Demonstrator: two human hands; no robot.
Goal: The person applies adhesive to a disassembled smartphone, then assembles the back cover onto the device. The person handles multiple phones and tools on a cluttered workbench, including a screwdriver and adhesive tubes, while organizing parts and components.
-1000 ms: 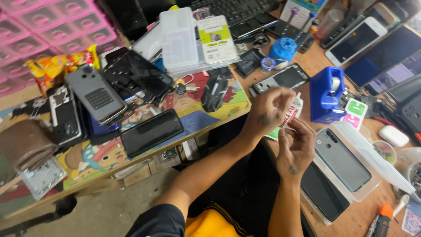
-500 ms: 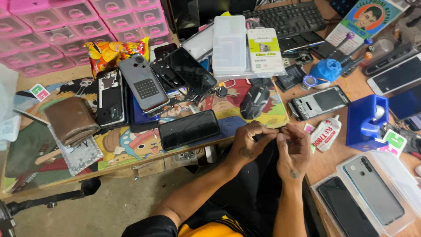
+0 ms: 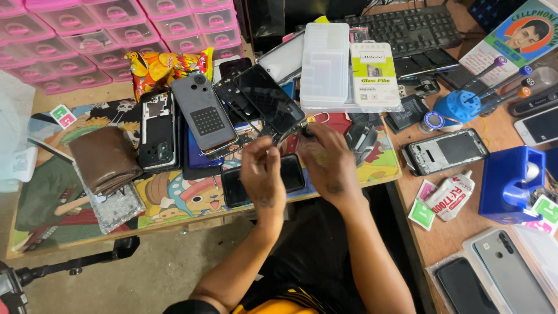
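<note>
- The left hand (image 3: 263,171) and the right hand (image 3: 328,163) are raised close together over the front edge of the cartoon-printed mat (image 3: 174,200), above a black phone (image 3: 264,180) that lies flat on it.
- The left fingers are curled together, thumb against fingertips, as if pinching something small; what sits between them cannot be made out.
- The right hand is seen from the back with its fingers bent forward. Whether they are closed on anything cannot be told.
- The black phone lies partly hidden under both hands, just in front of a leaning stack of phone parts: a grey back cover (image 3: 204,113) and a dark screen panel (image 3: 268,99).
- Judged from the pose, the work is fine fingertip handling of a small piece right over the phone. It would go best with both wrists kept low and steady, and the piece kept over the mat, so a slip lands on the mat rather than the floor.
- The leaning parts stand near the knuckles, so the elbows should stay tucked to avoid knocking them.
- A brown wallet (image 3: 104,160) lies well to the left, a blue tape dispenser (image 3: 511,183) well to the right; neither crowds the hands.
</note>
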